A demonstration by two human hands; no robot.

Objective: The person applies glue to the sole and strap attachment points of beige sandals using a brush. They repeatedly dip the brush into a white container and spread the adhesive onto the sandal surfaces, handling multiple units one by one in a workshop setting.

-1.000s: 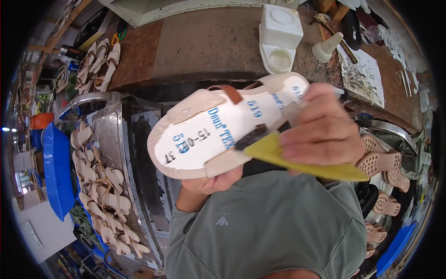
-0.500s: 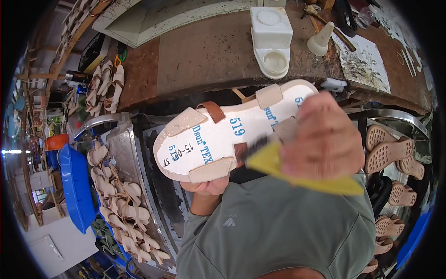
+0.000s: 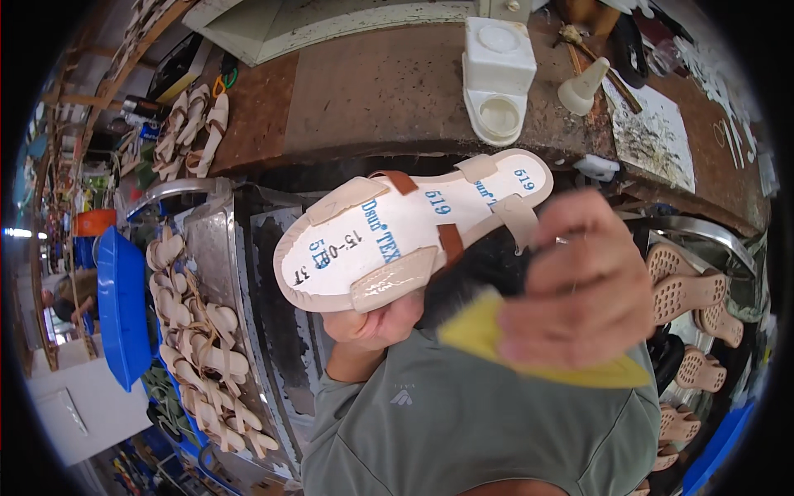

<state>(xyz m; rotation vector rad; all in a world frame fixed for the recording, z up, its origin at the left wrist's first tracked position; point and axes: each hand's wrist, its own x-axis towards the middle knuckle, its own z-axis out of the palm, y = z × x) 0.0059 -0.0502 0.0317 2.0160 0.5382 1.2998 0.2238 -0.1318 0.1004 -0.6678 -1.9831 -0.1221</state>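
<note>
- Head camera: a worn brown workbench (image 3: 356,91) spans the room before a person in a grey-green shirt (image 3: 480,397), its near edge just beyond the held work.
- At left, a metal stand (image 3: 207,248) bears a heap of pale sandals (image 3: 211,355); at right sit beige soles (image 3: 691,293) with holes. Both flank the person, presumably for easy reach.
- A blue tub (image 3: 124,314) tilts outside the stand.
- A single sandal (image 3: 335,269) is held between bench and shirt, broad end to the left, narrow end to the right, its marked white face turned up, seemingly to leave the folded strap ends exposed.
- On the bench, a white plastic container (image 3: 500,66) stands near the edge, perhaps to be handy.
- The left hand (image 3: 376,321) grips the sandal's broad end from below, apparently so that its fingers do not cover the work.
- The right hand (image 3: 579,289), blurred, is closed around a yellow-handled brush (image 3: 475,331), dark end pointing toward the sandal; onlookers cannot tell whether they touch.
- Two short brown straps (image 3: 451,244) edge the sandal's middle.
</note>
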